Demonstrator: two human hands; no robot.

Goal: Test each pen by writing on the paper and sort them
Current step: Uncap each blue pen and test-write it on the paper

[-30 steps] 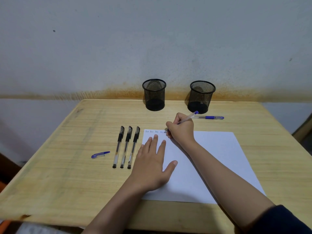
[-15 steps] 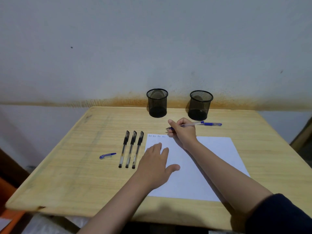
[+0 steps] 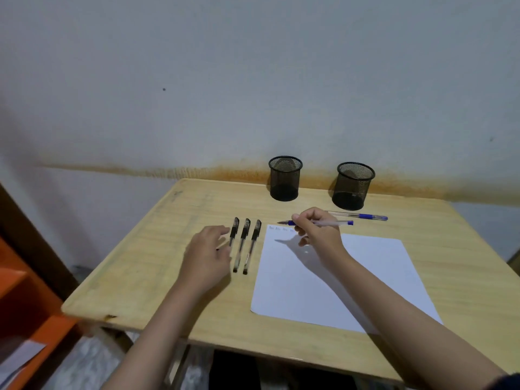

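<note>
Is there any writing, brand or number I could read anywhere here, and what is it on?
Handwritten marks along the top left edge of the paper: four short blue words, too small and blurred to read.
Black pens, blue pens, mesh cups: no label legible.
Wall, table: no text.

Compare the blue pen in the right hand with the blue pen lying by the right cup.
The held pen is off the table, gripped by the right hand, with its tip bare and pointing left. The lying pen rests untouched on the table, and no bare tip shows. Both have clear barrels with blue parts.
</note>
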